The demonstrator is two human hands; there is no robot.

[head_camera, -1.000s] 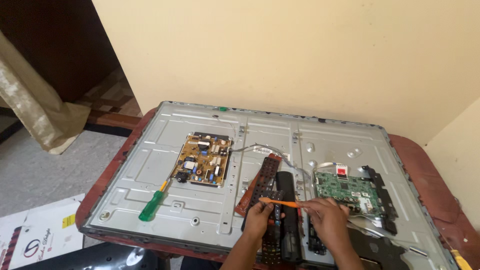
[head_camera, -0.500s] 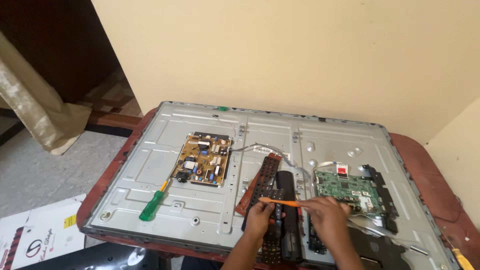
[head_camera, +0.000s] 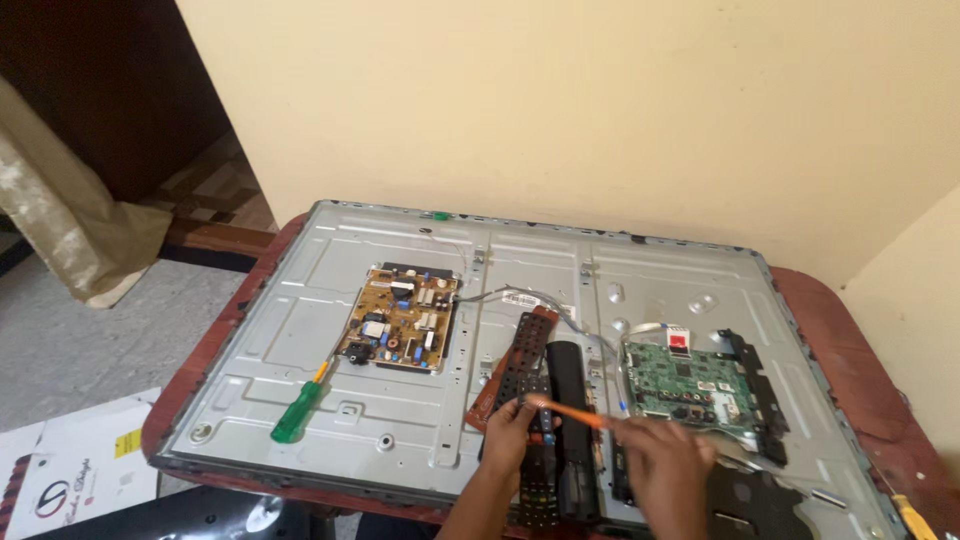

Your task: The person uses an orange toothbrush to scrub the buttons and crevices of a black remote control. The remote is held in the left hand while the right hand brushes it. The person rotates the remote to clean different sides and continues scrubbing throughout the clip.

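While held: left hand (head_camera: 512, 432) grips remote (head_camera: 537, 455).
Tool: right hand (head_camera: 662, 462) pinches orange tool (head_camera: 565, 412); keep tip steady, pressure light.

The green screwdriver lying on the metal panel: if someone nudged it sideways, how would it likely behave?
The green screwdriver has a rounded handle on the smooth metal panel, so it would probably roll or slide easily. It looks rigid and light. It lies near the panel's front edge, so it could perhaps drop off.
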